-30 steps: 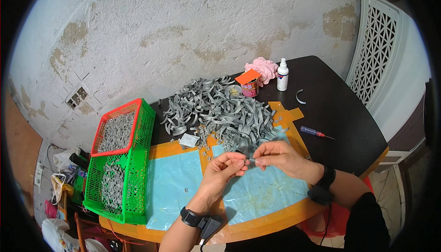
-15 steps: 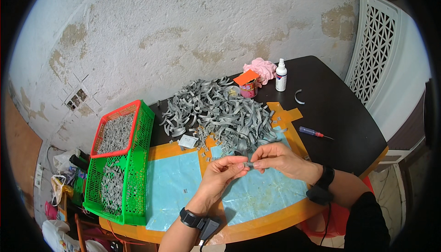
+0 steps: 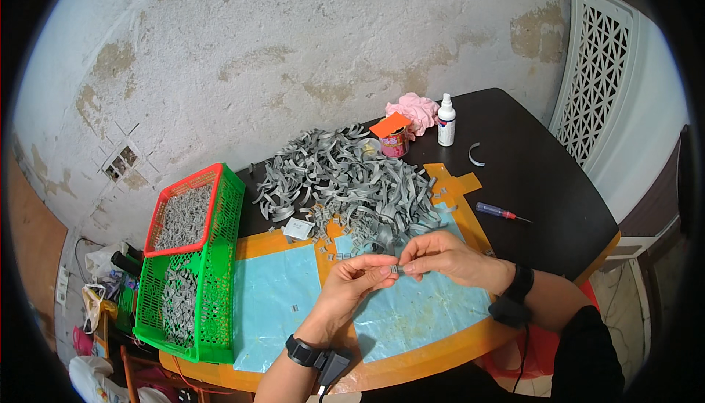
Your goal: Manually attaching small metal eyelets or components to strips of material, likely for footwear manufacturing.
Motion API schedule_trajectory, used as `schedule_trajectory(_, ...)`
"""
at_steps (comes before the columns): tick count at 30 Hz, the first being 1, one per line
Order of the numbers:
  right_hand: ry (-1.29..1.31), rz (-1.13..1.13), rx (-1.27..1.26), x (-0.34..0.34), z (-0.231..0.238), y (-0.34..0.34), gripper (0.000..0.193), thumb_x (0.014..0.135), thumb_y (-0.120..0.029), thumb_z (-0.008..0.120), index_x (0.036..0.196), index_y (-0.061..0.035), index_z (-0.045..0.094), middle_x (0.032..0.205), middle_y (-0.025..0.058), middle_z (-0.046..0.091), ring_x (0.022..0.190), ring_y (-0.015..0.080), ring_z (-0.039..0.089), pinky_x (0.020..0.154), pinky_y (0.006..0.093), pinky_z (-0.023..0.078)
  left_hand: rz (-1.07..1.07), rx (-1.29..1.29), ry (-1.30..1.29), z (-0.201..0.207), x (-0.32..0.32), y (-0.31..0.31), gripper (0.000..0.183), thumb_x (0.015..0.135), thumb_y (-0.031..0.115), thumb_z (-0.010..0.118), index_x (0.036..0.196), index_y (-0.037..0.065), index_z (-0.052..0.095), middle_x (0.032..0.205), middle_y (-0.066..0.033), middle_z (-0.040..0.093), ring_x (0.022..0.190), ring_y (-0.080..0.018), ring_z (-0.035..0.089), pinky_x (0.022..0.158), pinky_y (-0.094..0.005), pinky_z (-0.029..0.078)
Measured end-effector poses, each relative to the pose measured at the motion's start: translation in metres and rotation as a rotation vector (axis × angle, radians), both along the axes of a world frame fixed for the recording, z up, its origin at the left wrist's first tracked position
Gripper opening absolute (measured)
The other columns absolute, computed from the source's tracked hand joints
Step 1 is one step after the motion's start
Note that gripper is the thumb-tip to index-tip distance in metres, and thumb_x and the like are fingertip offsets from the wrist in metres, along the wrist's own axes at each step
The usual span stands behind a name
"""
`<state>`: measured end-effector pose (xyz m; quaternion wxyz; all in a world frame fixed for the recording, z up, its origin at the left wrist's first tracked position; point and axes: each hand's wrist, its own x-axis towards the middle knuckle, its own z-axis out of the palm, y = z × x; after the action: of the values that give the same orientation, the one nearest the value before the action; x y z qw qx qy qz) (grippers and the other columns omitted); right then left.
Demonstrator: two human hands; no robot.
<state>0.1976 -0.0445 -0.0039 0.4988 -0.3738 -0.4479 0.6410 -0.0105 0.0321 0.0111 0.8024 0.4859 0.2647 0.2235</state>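
Observation:
Close together over the blue sheet (image 3: pixel 418 322), my two hands meet at a small grey piece (image 3: pixel 395 268). My left hand (image 3: pixel 358 278) pinches it between thumb and forefinger. The fingers of my right hand (image 3: pixel 440 257) are closed at its other side; whether they grip the same piece or another bit cannot be made out. Just beyond the hands lies a big heap of curved grey strips (image 3: pixel 345 171). Small grey pieces (image 3: pixel 334 235) are scattered along the heap's near edge. A small white packet (image 3: pixel 299 228) lies at the heap's left.
A green basket (image 3: pixel 220 322) stands at the left, holding small grey pieces, with a red basket (image 3: pixel 213 216) of more on top. A screwdriver (image 3: pixel 499 212) lies at the right. A white spray bottle (image 3: pixel 446 122), a can (image 3: pixel 394 144) and pink cloth (image 3: pixel 417 111) stand at the back.
My hands stay nearly in place. The dark bit that showed above the fingertips is no longer visible, and the grey piece now sits at the left fingertips.

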Motion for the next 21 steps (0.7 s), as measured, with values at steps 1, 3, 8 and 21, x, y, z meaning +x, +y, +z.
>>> schedule_trajectory(1,-0.011,0.016,-0.013,0.0009,0.0012,-0.0002,0.016,0.085,-0.01,0.065,0.097,0.0007,0.062,0.088,0.0037,0.062,0.077,0.01,0.056,0.07,0.0234,0.045,-0.014,0.001,0.003,-0.0002,-0.0002,0.001,0.018,0.088,0.004,0.063,0.106,0.001,0.066,0.093,-0.0089,0.069,0.087,-0.0153,0.067,0.079,-0.0246,0.055)
schedule_trajectory(3,-0.02,0.032,-0.026,0.0013,0.0021,-0.0007,0.016,0.085,-0.01,0.065,0.097,0.0007,0.062,0.087,0.0037,0.062,0.077,0.0099,0.056,0.07,0.0234,0.045,-0.029,0.001,0.008,-0.0019,-0.001,0.0025,0.019,0.087,0.003,0.063,0.106,0.001,0.066,0.093,-0.0091,0.069,0.086,-0.0157,0.067,0.079,-0.0249,0.055)
schedule_trajectory(8,-0.025,0.043,-0.028,-0.0005,0.0053,-0.0007,0.016,0.084,-0.01,0.066,0.096,0.0006,0.062,0.087,0.0042,0.063,0.076,0.0096,0.056,0.069,0.0233,0.045,-0.032,0.056,0.048,-0.0031,-0.0012,0.0035,0.019,0.086,0.001,0.063,0.105,0.0,0.066,0.093,-0.0102,0.069,0.086,-0.0173,0.068,0.078,-0.0267,0.056)
schedule_trajectory(21,-0.12,0.101,-0.026,0.0033,0.0051,0.0,0.018,0.083,-0.014,0.069,0.094,0.0001,0.063,0.083,0.0026,0.064,0.072,0.008,0.055,0.067,0.0214,0.043,-0.075,0.08,0.107,-0.0005,-0.0021,0.0037,0.017,0.084,-0.003,0.064,0.1,-0.003,0.068,0.094,-0.0131,0.069,0.086,-0.0214,0.068,0.081,-0.0316,0.057)
